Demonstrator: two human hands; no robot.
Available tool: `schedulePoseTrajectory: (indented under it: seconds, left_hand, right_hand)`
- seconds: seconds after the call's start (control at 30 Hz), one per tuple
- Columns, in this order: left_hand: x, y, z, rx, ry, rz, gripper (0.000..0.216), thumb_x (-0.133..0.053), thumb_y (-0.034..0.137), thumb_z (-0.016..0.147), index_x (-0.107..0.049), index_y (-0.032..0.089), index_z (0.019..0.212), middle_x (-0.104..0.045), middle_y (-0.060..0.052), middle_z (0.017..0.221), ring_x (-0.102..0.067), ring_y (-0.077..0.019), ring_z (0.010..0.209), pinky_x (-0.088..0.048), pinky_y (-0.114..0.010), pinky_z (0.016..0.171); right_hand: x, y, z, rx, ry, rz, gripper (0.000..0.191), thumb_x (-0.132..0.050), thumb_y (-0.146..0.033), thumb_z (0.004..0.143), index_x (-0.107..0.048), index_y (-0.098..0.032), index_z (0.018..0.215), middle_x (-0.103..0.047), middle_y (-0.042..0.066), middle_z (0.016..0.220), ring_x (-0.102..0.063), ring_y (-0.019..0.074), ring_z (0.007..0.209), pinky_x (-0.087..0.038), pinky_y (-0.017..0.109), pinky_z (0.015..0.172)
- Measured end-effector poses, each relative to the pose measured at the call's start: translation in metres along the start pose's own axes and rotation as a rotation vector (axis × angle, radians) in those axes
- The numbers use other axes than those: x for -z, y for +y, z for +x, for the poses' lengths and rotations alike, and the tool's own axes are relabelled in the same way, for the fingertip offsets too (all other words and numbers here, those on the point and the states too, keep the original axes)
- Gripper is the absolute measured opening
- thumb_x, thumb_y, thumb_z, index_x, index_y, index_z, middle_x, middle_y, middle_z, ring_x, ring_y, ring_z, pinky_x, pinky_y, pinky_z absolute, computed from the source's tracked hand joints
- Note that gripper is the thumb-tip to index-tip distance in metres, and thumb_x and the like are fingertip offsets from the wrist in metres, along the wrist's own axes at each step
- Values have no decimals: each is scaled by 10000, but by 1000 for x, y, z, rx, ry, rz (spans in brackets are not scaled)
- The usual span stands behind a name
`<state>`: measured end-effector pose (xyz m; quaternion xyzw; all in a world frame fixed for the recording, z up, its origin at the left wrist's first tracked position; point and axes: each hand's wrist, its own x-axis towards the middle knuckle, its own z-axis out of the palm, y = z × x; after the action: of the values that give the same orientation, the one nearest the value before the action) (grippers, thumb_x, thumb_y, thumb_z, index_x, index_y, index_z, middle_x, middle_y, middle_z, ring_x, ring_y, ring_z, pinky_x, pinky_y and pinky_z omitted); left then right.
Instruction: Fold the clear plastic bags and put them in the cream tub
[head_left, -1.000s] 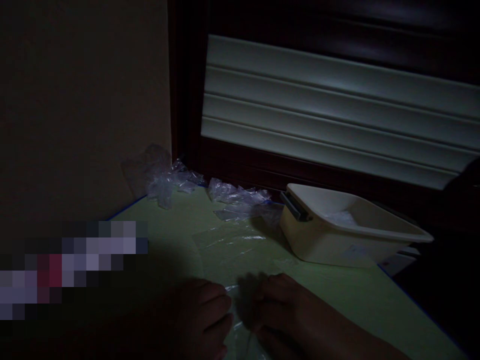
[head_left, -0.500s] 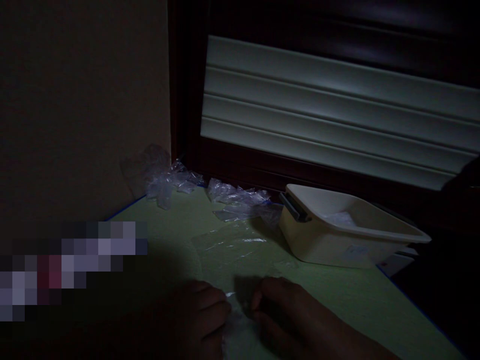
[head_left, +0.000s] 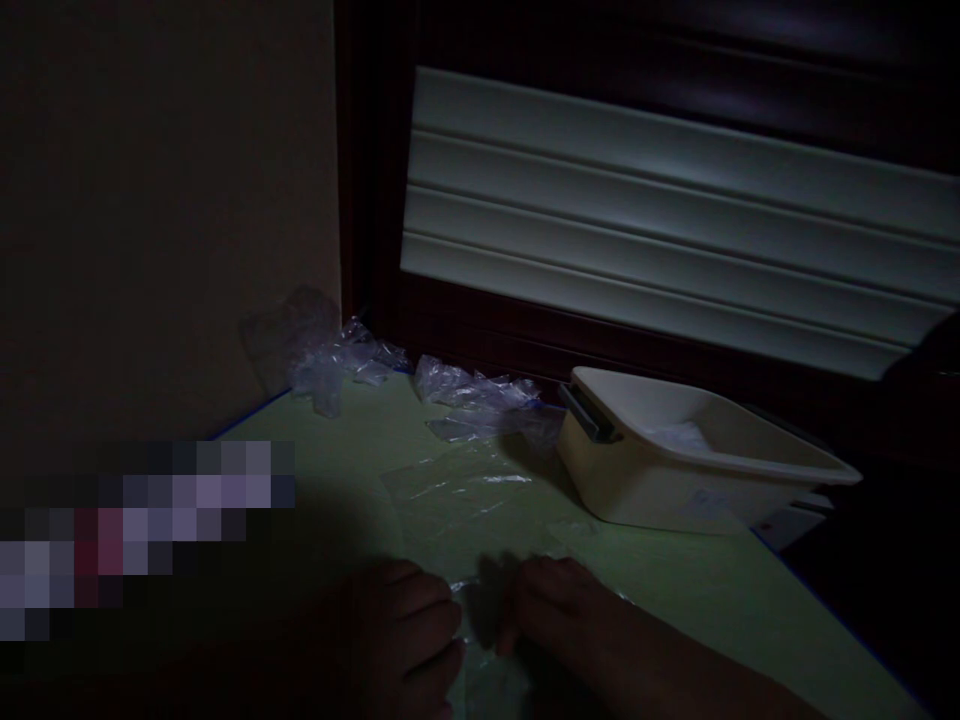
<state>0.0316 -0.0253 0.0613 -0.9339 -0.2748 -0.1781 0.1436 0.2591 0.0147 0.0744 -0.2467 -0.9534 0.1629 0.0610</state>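
Observation:
In dim light, my left hand (head_left: 401,625) and my right hand (head_left: 559,620) rest close together at the near edge of a pale green table (head_left: 712,590). Both have their fingers curled in a pinch on a small clear plastic bag (head_left: 480,660) that lies between them. The bag's contents cannot be made out. A flat clear plastic sheet (head_left: 465,495) lies on the table just beyond my hands.
A cream rectangular tub (head_left: 675,470) with a dark handle stands at the right. Crumpled clear plastic bags (head_left: 480,400) lie along the back edge by the wall. A white ribbed panel (head_left: 660,220) leans behind. A blurred patch covers the left.
My hands stay nearly in place; the fingers shift slightly on the plastic bag between them, and the bag's bright patch has dimmed.

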Motion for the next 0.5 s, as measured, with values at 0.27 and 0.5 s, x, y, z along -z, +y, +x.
schedulePoseTrajectory:
  seconds: [0.27, 0.5]
  left_hand:
    - [0, -1, 0, 10, 3, -60, 109, -663, 267, 851, -625, 167, 872, -644, -3, 827, -550, -164, 761, -456, -282, 689]
    - [7, 2, 1, -5, 40, -77, 69, -627, 230, 868, -609, 164, 860, -642, 1, 821, -546, -163, 750, -443, -292, 677]
  right_hand:
    - [9, -9, -1, 13, -13, -14, 206, -617, -121, 827, -626, -213, 1011, -633, 49, 1003, -561, 205, 942, -425, 320, 803]
    - [5, -15, 3, 38, 127, -244, 295, -721, -400, 770, -631, -172, 935, -644, 64, 898, -552, 215, 798, -420, 333, 723]
